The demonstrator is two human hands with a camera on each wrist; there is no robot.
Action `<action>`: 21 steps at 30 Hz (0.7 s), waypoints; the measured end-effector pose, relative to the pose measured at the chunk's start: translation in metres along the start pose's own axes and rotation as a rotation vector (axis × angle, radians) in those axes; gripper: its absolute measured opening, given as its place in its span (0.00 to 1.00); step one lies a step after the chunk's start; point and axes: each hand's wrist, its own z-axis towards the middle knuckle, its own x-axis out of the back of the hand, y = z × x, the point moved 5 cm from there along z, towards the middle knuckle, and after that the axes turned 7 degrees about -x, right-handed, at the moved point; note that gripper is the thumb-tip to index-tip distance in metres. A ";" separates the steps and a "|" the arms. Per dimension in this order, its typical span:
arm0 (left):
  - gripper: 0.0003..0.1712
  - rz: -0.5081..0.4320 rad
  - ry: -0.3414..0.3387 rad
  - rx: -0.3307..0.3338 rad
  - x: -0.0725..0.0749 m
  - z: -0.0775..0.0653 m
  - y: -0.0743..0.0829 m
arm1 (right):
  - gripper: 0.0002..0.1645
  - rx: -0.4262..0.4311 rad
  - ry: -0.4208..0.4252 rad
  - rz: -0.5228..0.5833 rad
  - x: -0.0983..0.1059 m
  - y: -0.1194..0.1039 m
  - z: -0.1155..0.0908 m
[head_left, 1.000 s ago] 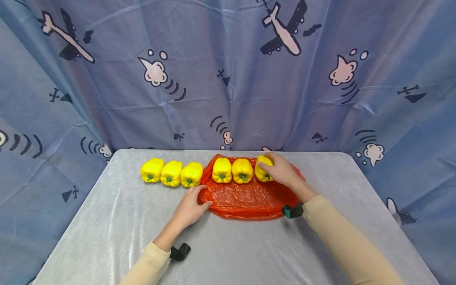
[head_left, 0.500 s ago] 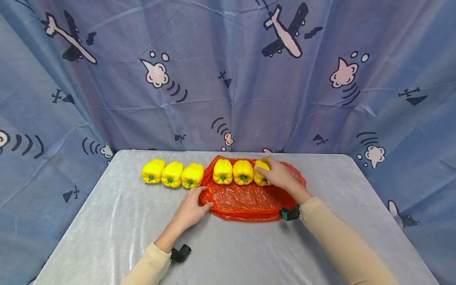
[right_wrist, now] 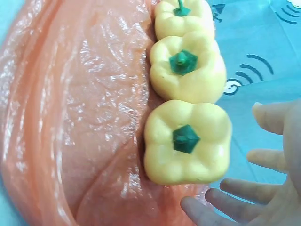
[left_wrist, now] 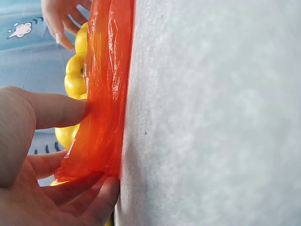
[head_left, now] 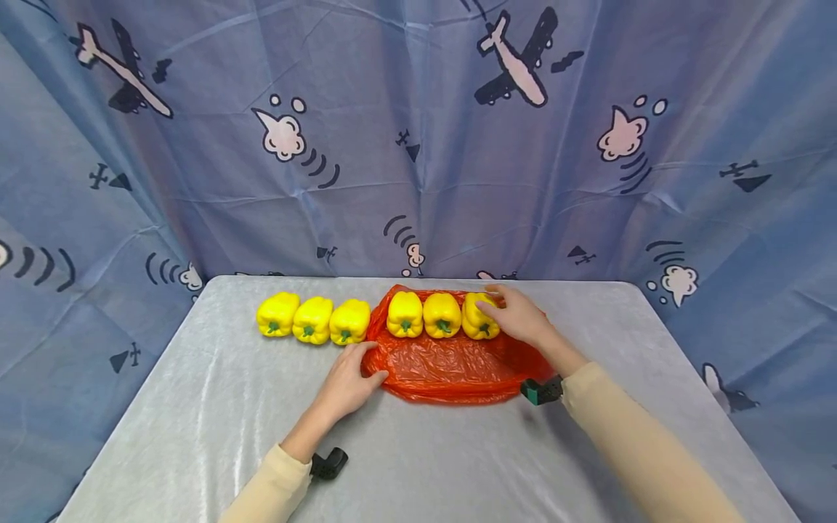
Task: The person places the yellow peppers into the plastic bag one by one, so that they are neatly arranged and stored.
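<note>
Three yellow bell peppers stand in a row along the far side of a red plastic bag (head_left: 451,365), stems toward me. Beside the rightmost bell pepper (head_left: 477,323) is my right hand (head_left: 525,317). In the right wrist view, its fingers (right_wrist: 256,190) are spread, apart from that pepper, with nothing in them. My left hand (head_left: 345,381) rests at the bag's left end. The left wrist view has its thumb (left_wrist: 66,110) against the red film and its fairly straight fingers (left_wrist: 106,200) at the bag's lower corner, some seen through the film.
Three more yellow bell peppers, among them a middle one (head_left: 312,319), line up on the table left of the bag. The grey cloth-covered table (head_left: 425,465) ends at a blue curtain (head_left: 366,145) printed with planes.
My right hand has slid the rightmost pepper left against its neighbour, then let go and drawn slightly right. My left hand stays at the bag's left end.
</note>
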 end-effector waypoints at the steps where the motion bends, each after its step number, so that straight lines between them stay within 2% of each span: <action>1: 0.32 -0.001 0.000 0.001 0.000 0.000 0.000 | 0.38 0.004 0.004 -0.001 0.002 0.000 -0.001; 6: 0.32 0.001 0.002 0.005 0.001 0.000 -0.002 | 0.35 0.003 0.022 0.016 0.011 -0.001 -0.010; 12: 0.32 0.004 0.002 0.001 0.001 0.001 -0.002 | 0.31 0.043 0.059 0.046 0.026 0.002 -0.026; 21: 0.32 0.002 0.004 -0.005 0.000 0.001 -0.001 | 0.29 0.096 0.127 0.048 0.038 0.024 -0.047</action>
